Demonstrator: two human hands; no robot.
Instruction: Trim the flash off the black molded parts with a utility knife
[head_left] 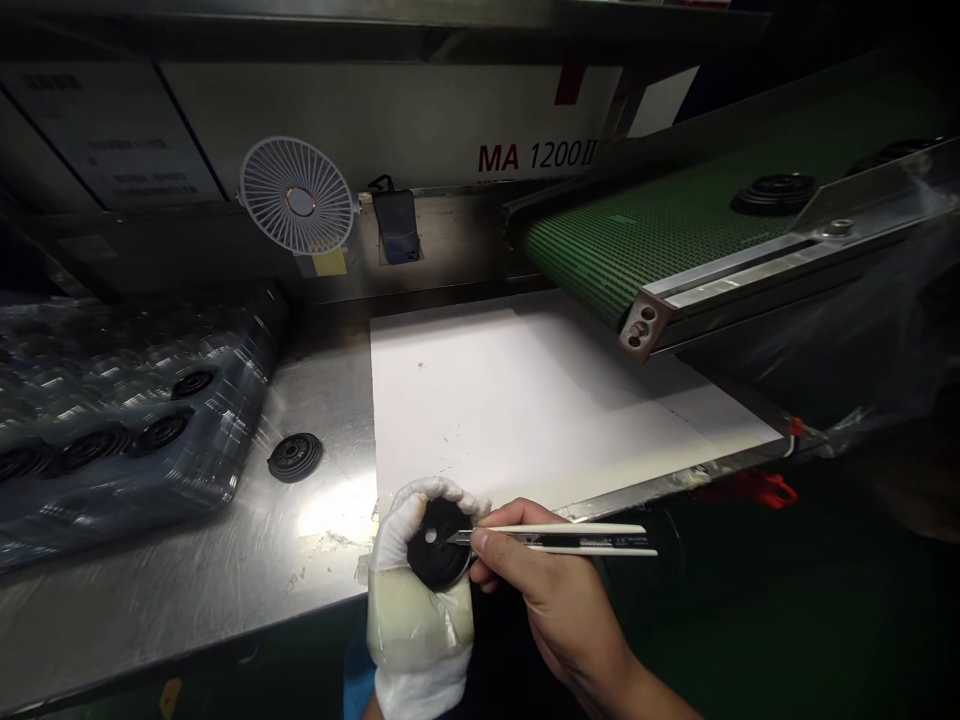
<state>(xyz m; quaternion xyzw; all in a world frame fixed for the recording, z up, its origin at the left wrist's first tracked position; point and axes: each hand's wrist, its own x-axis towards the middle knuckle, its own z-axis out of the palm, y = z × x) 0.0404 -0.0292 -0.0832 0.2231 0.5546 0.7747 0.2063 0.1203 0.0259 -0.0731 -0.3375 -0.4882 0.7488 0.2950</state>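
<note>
My left hand (pixel 420 600), in a white glove with yellowish tape around its lower part, is closed around a round black part (pixel 441 565). A small pale hole shows near that part's middle. My right hand (pixel 547 580) is bare and pinches a utility knife (pixel 577 538) with a white and black handle. The knife points left, and its metal tip lies over the face of the black part; whether it touches cannot be made out. On the metal table to the left lies a similar ridged black disc (pixel 295 457).
A clear plastic tray (pixel 225 440) with several black discs stands at left. White sheets (pixel 480 400) cover the table's middle. A green conveyor belt (pixel 637 235) slopes in from the right, carrying a black ridged part (pixel 776 192). A small fan (pixel 300 200) and a phone (pixel 397 225) are behind.
</note>
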